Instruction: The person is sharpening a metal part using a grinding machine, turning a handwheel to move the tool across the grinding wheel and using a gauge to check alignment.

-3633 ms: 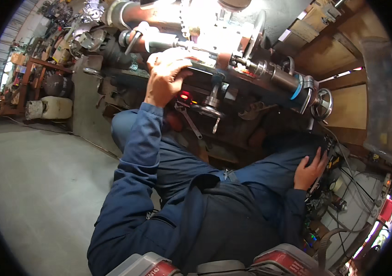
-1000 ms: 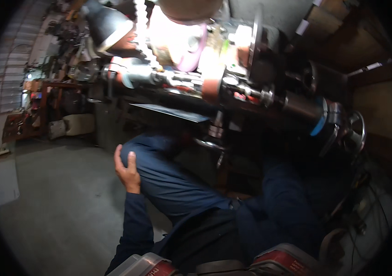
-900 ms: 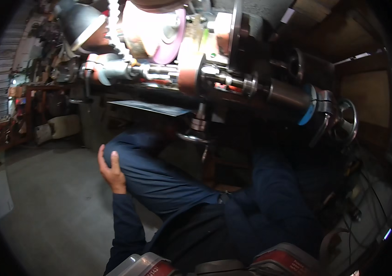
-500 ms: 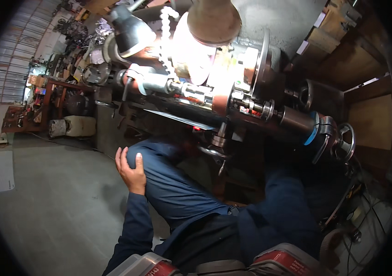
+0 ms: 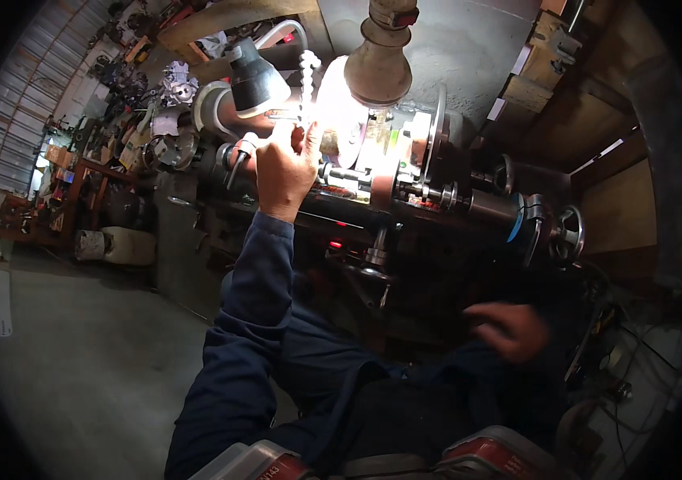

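My left hand [image 5: 283,178] is raised to the machine, its thumb and fingers closed around the lower end of a white segmented coolant hose [image 5: 306,80]. The hose's tip is hidden by the hand. Just right of the fingers, a shiny metal shaft [image 5: 349,177] lies across the grinding machine, under a glaring light. A reddish-brown block [image 5: 383,190] stands in front of the shaft. My right hand [image 5: 513,330] hovers above my lap, apart from the machine; motion smears its fingers.
A black lamp [image 5: 257,80] hangs just above my left hand. Handwheels [image 5: 571,232] and a crank handle [image 5: 373,273] jut from the machine's right and front. Metal parts crowd the far left; a pale jug [image 5: 129,245] sits on the floor. Cables lie at lower right.
My left hand has left my knee and risen to the coolant hose, closing on it. My right hand has come into view above my lap. The view has shifted slightly.
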A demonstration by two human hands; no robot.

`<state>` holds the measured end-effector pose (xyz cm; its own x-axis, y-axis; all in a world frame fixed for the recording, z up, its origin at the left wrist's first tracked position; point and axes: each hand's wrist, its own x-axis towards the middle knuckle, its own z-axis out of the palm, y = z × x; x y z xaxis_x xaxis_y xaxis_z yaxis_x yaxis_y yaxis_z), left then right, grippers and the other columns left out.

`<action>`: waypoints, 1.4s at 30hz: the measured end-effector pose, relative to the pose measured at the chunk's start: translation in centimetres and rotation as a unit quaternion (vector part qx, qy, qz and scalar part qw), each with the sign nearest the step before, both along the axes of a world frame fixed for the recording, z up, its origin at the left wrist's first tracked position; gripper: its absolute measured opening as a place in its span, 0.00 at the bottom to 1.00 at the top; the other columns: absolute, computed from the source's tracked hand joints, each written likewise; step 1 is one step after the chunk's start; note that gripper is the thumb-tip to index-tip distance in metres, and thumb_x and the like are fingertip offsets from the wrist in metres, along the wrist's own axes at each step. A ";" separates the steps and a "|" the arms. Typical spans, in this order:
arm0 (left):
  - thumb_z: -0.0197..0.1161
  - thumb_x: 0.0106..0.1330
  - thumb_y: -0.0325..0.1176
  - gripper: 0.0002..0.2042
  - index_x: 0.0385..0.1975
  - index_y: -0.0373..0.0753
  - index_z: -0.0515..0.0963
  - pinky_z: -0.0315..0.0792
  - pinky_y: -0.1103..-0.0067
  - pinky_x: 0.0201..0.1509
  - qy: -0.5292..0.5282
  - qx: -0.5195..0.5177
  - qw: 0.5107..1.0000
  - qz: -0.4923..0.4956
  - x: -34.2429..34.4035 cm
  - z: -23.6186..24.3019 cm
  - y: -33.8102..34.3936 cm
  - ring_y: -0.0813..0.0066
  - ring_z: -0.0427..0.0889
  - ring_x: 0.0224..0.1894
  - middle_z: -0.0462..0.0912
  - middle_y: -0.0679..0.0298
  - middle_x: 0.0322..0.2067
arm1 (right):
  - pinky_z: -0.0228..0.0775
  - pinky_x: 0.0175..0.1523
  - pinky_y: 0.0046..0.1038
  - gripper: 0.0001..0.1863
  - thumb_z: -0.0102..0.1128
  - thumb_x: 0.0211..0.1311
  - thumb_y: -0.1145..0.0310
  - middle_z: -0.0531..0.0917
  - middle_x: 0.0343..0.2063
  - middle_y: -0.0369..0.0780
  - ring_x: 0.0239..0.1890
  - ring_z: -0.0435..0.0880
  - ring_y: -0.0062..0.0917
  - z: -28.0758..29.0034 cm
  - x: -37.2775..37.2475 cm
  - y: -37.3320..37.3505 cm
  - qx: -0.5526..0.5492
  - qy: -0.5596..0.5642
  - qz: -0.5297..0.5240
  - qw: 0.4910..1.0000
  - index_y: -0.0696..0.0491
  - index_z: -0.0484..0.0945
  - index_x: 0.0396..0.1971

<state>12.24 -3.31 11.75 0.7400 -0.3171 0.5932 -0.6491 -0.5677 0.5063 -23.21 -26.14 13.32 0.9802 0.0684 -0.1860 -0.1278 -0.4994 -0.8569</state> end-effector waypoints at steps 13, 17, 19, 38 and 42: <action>0.57 0.68 0.30 0.09 0.36 0.28 0.76 0.74 0.69 0.29 -0.082 -0.015 0.996 0.022 1.1 -2.1 -1.7 0.53 0.83 0.27 0.82 0.48 0.26 | 0.67 0.60 0.34 0.25 0.45 0.73 0.60 0.76 0.55 0.52 0.57 0.77 0.40 -6.3 3.1 -5.8 -0.260 -0.254 -0.552 0.750 0.58 0.65 0.63; 0.55 0.69 0.29 0.09 0.36 0.28 0.76 0.74 0.70 0.31 -0.070 -0.013 0.997 0.013 0.8 -1.9 -1.7 0.52 0.83 0.27 0.82 0.48 0.28 | 0.68 0.58 0.34 0.24 0.45 0.73 0.62 0.77 0.54 0.52 0.55 0.79 0.41 -6.5 3.2 -6.1 -0.262 -0.254 -0.553 0.749 0.58 0.65 0.63; 0.55 0.70 0.30 0.09 0.36 0.29 0.75 0.74 0.72 0.29 -0.072 -0.004 0.997 0.006 0.6 -1.5 -1.6 0.59 0.83 0.25 0.82 0.51 0.27 | 0.69 0.58 0.34 0.24 0.44 0.73 0.62 0.77 0.54 0.53 0.55 0.79 0.40 -6.6 3.2 -6.1 -0.266 -0.253 -0.554 0.747 0.59 0.66 0.63; 0.59 0.68 0.38 0.12 0.33 0.33 0.75 0.70 0.72 0.30 -0.145 0.054 0.988 0.005 1.8 -2.4 -0.7 0.64 0.79 0.21 0.78 0.62 0.15 | 0.70 0.55 0.31 0.25 0.39 0.74 0.62 0.75 0.53 0.52 0.52 0.78 0.36 -8.9 1.8 -7.0 -0.148 -0.287 -0.532 0.783 0.64 0.63 0.62; 0.59 0.68 0.38 0.12 0.34 0.33 0.75 0.70 0.72 0.30 -0.102 0.046 0.994 -0.003 1.4 -2.1 -0.6 0.64 0.79 0.22 0.79 0.62 0.15 | 0.72 0.52 0.29 0.25 0.39 0.74 0.63 0.75 0.53 0.51 0.50 0.79 0.34 -8.2 2.3 -7.0 -0.241 -0.305 -0.510 0.767 0.64 0.62 0.63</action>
<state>13.61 -3.93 9.67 0.6049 -0.3815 0.6989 -0.7366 -0.6014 0.3093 -20.91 -33.16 5.13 0.3925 -0.7254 0.5654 -0.3113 -0.6832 -0.6605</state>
